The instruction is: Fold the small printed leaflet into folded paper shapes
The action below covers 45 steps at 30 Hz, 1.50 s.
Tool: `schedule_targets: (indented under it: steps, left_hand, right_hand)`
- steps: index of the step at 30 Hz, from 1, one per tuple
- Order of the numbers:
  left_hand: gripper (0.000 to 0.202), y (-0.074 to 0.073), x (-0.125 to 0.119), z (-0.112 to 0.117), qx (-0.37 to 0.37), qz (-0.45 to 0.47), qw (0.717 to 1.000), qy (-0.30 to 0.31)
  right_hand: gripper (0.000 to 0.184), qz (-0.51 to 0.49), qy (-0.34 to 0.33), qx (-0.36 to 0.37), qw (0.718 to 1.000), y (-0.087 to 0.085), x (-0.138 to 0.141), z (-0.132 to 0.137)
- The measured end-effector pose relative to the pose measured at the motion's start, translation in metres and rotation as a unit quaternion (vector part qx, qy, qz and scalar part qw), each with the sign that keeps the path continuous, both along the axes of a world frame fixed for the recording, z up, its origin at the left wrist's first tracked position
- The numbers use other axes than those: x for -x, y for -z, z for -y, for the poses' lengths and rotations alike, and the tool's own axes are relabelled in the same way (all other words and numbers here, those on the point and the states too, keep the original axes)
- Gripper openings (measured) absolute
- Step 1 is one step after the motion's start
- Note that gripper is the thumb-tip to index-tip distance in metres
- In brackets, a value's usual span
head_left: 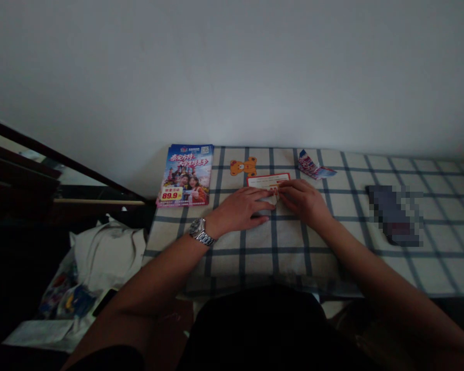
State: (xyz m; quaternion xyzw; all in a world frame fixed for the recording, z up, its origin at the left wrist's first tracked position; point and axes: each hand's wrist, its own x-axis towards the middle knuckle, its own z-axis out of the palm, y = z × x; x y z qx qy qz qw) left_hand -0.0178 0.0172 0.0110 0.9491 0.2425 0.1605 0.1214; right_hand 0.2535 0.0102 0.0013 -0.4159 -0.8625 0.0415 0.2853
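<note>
A small paper leaflet (268, 180) with a red border lies on the checked cloth, partly covered by both hands. My left hand (243, 208) is spread out, its fingertips resting at the leaflet's near side. The fingers of my right hand (304, 202) are bent together at the leaflet's right end and seem to pinch it; the exact grip is hidden. Beyond the right hand stands a folded colourful flyer (313, 167), partly raised off the cloth. To the left is a stack of printed flyers (187, 175) marked 89.9.
The checked cloth (278, 252) covers a surface against a pale wall (232, 72). A flat orange bear figure (243, 166) lies behind the leaflet. A dark pixelated object (392, 216) is at the right. White bags (104, 252) sit low on the left.
</note>
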Motion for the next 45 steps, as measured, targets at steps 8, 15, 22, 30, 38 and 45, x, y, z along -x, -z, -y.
schedule_targets:
  steps: [8,15,22,30,38,45]
  left_hand:
    - [0.032,0.005,0.001,-0.003,0.007,0.023,1.000,0.003]
    - [0.031,0.001,0.003,-0.003,0.002,0.033,0.999,0.013]
    - [0.043,-0.004,0.007,-0.008,-0.021,0.027,0.999,0.022]
    - [0.029,-0.008,0.009,-0.009,-0.047,0.001,0.999,0.007]
    - [0.025,0.000,0.005,-0.011,-0.030,0.020,0.999,-0.024]
    - [0.033,0.010,-0.002,-0.012,0.000,0.059,0.992,-0.110]
  right_hand:
    - [0.015,-0.014,-0.010,-0.002,1.000,0.011,0.003,-0.004]
    - [0.012,0.003,-0.034,0.010,0.999,0.007,0.002,-0.009]
    - [0.012,0.000,-0.030,0.044,0.999,0.008,0.001,-0.008]
    - [0.016,-0.001,-0.029,0.033,0.999,0.006,0.004,-0.006]
    - [0.020,0.006,-0.039,0.030,0.999,0.010,-0.002,-0.006]
    - [0.025,-0.021,-0.093,0.036,0.995,0.005,0.003,-0.002]
